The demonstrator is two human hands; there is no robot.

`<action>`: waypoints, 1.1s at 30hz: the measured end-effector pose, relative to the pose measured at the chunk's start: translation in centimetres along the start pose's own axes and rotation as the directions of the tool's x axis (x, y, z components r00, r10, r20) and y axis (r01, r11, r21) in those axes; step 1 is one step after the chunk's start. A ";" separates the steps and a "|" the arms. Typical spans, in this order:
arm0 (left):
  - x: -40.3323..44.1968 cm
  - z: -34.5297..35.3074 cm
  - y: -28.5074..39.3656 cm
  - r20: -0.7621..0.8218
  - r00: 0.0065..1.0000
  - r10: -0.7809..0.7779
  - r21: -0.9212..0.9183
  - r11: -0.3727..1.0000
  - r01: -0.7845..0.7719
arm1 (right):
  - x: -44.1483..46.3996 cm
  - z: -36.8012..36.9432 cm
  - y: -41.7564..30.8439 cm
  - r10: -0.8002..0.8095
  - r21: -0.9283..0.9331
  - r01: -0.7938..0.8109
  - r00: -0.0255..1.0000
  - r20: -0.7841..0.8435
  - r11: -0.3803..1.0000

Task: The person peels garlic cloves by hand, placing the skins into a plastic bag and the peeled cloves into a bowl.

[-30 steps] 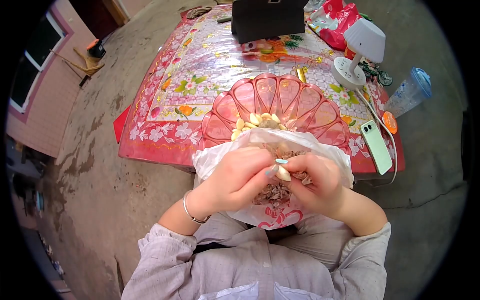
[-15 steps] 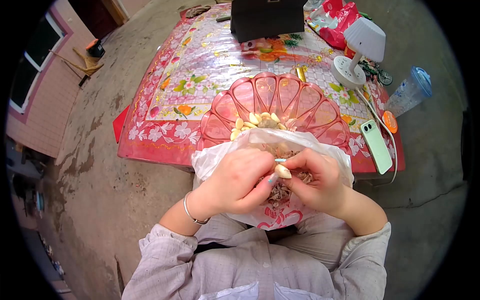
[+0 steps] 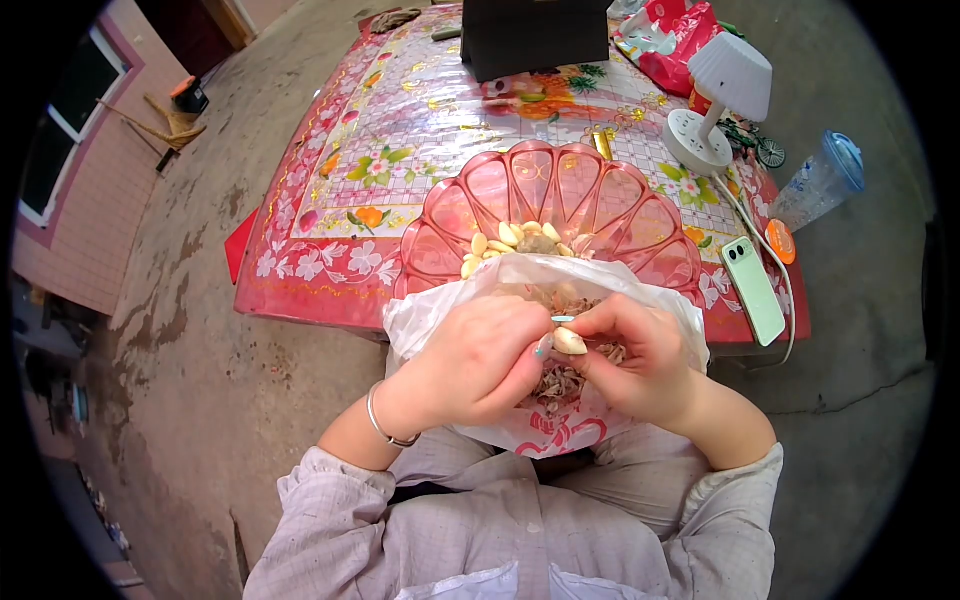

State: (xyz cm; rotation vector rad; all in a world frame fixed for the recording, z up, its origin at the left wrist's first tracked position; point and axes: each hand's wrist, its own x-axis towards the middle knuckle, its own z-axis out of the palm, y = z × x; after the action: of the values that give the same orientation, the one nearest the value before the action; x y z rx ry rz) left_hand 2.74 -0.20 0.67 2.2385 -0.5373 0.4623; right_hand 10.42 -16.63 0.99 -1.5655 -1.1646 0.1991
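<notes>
A pale garlic clove [image 3: 570,342] is pinched in the fingertips of my right hand [image 3: 640,362]. My left hand [image 3: 478,362], with a bracelet at its wrist, is closed, its thumb and fingertips touching the clove's left side. Both hands are over an open white plastic bag [image 3: 430,308] on my lap, which holds dry brownish skins [image 3: 556,388]. Behind the bag, a pink translucent scalloped tray [image 3: 590,190] on the table holds several peeled cloves [image 3: 480,245] and a brownish round piece [image 3: 536,244].
On the flowered table [image 3: 330,250] are a black stand [image 3: 535,40], a white lamp [image 3: 732,76], a red bag [image 3: 685,48], a green phone [image 3: 753,290] with a cable beside it and an orange lid [image 3: 780,241]. A clear cup [image 3: 820,182] with a blue lid is at the right.
The clove has turned between my fingertips and now points more to the right. My left thumb has shifted slightly against it.
</notes>
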 end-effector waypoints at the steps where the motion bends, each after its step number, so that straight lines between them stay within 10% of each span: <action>1: 0.1 -0.1 0.0 0.022 1.000 0.004 -0.004 1.000 -0.004 | 0.0 0.0 -0.1 -0.007 -0.008 0.007 1.000 0.004 1.000; 33: 0.1 0.0 0.1 0.070 0.998 0.000 0.026 1.000 -0.002 | 0.0 -0.4 0.2 -0.006 -0.048 0.009 0.999 0.045 0.999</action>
State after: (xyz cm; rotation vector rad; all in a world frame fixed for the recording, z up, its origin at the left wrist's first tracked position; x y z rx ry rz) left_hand 2.77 -0.24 0.78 2.2867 -0.5721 0.3947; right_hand 10.78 -16.88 1.01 -1.6057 -1.2177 0.2032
